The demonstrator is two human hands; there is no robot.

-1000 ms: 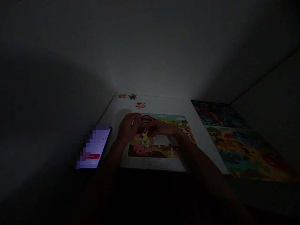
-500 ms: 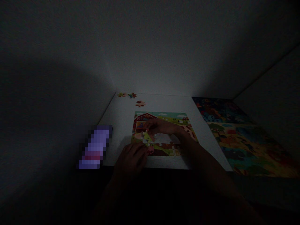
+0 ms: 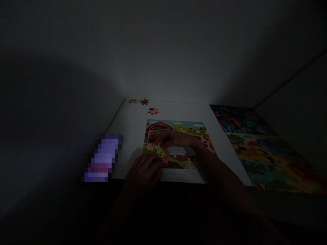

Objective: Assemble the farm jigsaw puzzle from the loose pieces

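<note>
Dimly lit as it is, the farm puzzle (image 3: pixel 184 126) lies on the white tabletop (image 3: pixel 130 132), and both hands are on its left half. The right hand (image 3: pixel 176 139) reaches across the picture with its fingertips low over a piece beside the barn; whether they pinch it or only press it flat cannot be told in the dark. The left hand (image 3: pixel 144 172) rests on the near left corner, fingers loosely curled, and it is unclear whether it holds anything. A pale gap (image 3: pixel 178 150) shows unfilled in the middle. The likely risk is the poor light: a tab could be forced in askew, lifting its neighbours, and the weight of the left hand could slide the joined pieces towards the edge. Three loose pieces, one (image 3: pixel 153 110) just behind the puzzle and two (image 3: pixel 139 101) at the far corner, lie beyond the right forearm's reach. A lit phone (image 3: pixel 103 158) sits near the left hand, and a second colourful picture (image 3: pixel 255 149) lies to the right.
</note>
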